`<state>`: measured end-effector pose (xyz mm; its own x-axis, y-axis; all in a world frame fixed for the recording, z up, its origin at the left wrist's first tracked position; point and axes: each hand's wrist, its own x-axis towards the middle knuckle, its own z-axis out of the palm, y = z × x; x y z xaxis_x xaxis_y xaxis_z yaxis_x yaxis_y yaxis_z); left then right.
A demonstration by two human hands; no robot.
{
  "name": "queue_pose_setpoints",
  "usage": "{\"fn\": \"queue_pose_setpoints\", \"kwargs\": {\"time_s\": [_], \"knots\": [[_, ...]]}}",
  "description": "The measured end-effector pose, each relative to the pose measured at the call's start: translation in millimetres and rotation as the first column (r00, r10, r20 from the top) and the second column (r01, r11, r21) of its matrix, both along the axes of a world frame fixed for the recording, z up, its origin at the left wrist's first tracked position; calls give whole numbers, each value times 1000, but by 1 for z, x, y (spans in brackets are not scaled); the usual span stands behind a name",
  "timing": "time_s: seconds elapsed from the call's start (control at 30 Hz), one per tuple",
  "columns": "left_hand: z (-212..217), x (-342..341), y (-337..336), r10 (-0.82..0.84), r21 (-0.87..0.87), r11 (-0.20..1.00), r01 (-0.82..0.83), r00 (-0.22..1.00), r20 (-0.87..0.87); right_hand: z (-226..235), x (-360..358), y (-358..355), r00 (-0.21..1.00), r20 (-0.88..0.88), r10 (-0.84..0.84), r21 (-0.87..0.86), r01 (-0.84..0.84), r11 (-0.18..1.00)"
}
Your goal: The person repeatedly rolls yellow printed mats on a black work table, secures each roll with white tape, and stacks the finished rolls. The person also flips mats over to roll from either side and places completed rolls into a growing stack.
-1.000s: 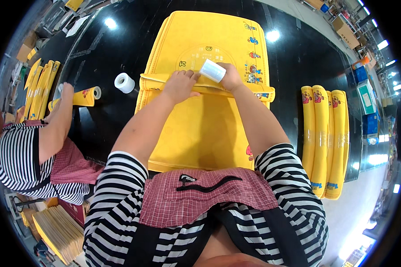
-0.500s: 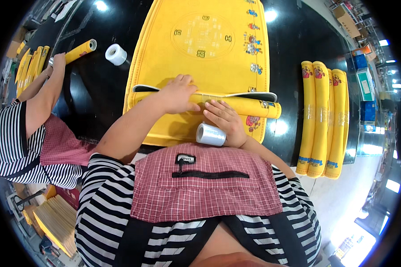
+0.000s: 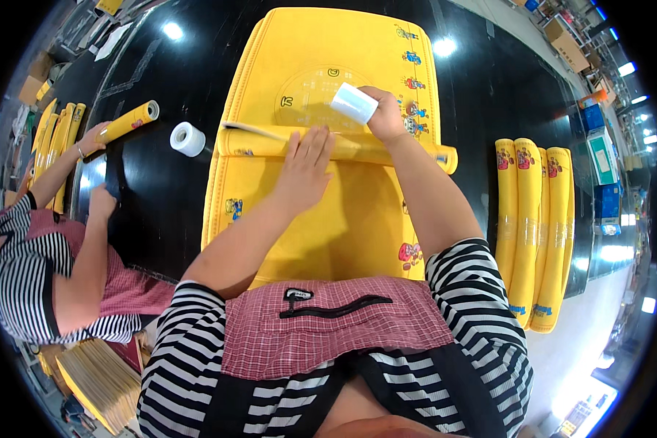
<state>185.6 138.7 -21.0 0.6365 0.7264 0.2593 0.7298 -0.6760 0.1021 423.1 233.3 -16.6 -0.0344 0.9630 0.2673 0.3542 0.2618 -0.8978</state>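
A mat [image 3: 343, 219] lay on the table [image 3: 197, 58] before the person, its near part rolled into a tube [image 3: 358, 146] across it. The left hand [image 3: 304, 171] pressed on the tube; the right hand [image 3: 387, 117] held a tape roll [image 3: 354, 102] just behind it. Another tape roll [image 3: 187, 139] stood left of the mat, with a co-worker's hand [image 3: 95, 137] and rolled mat [image 3: 128, 122] further left. Finished rolls [image 3: 533, 226] lay side by side to the right

Both forearms reach forward; left hand [image 3: 304, 169] lies flat with fingers spread, right hand [image 3: 384, 117] is curled closed.

Bright overhead lamps, glare on glossy black table [image 3: 168, 219], fisheye-bent edges
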Motion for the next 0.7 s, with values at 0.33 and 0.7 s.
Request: {"fn": "queue_pose_setpoints", "kwargs": {"time_s": [0.33,0.7], "knots": [[26,34,132,-28,-205,979,-3,989,-145,-12,-19,-68,903,429,-21,369,-154,917],[73,40,40,203,-718,685,-126,979,22,61,5,-259,881,-373,290,-59,-335,940]]}}
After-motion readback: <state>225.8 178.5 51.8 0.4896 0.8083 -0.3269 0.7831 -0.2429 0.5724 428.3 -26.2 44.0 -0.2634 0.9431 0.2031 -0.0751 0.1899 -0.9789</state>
